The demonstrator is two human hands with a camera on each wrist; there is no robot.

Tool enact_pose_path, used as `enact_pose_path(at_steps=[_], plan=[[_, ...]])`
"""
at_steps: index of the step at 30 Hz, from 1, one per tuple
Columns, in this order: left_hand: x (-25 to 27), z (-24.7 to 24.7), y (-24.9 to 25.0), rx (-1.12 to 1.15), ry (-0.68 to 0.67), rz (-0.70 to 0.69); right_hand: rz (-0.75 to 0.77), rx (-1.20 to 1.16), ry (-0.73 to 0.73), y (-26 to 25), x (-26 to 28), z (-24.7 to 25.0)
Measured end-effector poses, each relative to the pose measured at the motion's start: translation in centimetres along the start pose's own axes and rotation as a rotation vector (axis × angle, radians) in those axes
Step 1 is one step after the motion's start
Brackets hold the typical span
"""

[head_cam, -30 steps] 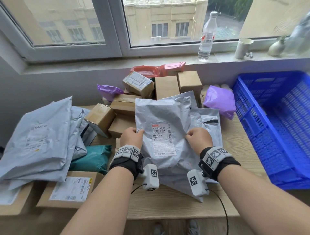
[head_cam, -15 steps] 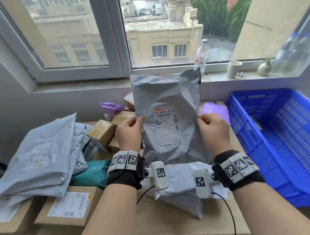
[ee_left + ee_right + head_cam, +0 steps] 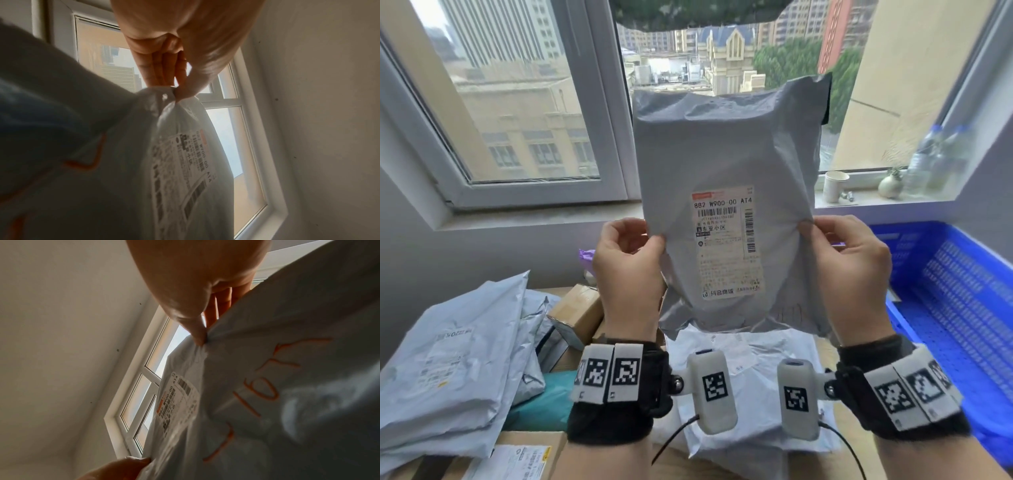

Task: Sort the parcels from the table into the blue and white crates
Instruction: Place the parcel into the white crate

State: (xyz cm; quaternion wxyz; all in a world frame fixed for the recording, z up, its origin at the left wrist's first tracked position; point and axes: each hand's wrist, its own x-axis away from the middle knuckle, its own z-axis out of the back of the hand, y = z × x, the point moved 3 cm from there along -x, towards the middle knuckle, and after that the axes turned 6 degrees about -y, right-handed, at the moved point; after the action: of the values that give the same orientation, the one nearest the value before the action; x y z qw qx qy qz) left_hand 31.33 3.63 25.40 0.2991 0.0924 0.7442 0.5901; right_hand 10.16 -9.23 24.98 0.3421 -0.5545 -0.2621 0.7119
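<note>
The grey mailer [image 3: 729, 212] held upright screens the middle of the table [image 3: 722, 462] and part of the windowsill; what lies directly behind it cannot be determined. The fine print on its shipping label [image 3: 726, 245] is too small to read below the top code line. The blue crate [image 3: 945, 308] is cut off by the right edge of the head view, and no white crate is identifiable. The stack of pale mailers [image 3: 455, 370] runs off the left edge, as does the cardboard box [image 3: 524, 457] at the bottom. In the left wrist view the near part of the mailer is blurred, and the orange marking [image 3: 86, 160] is unreadable.
</note>
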Motion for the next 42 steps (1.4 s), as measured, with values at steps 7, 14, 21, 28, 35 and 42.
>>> enact_pose_path(at_steps=[7,14,21,28,35,42], plan=[[0.3,0.8,2.1,0.124,-0.045,-0.059,0.07,-0.079,0.056,-2.4,0.4,1.6],[0.5,1.3,3.5,0.186,-0.067,-0.117,0.124,-0.149,0.093,-3.9,0.9,2.3],[0.6,1.3,4.2,0.202,-0.065,-0.139,0.105,-0.156,0.077,-3.7,0.8,2.2],[0.5,1.2,3.8,0.152,-0.079,-0.116,0.094,-0.126,0.054,-3.9,0.6,2.2],[0.4,1.0,2.8,0.101,-0.165,0.015,0.075,-0.076,0.039,-3.7,0.3,2.5],[0.3,0.8,2.2,0.107,-0.241,0.067,-0.011,-0.071,0.036,-3.3,0.1,2.5]])
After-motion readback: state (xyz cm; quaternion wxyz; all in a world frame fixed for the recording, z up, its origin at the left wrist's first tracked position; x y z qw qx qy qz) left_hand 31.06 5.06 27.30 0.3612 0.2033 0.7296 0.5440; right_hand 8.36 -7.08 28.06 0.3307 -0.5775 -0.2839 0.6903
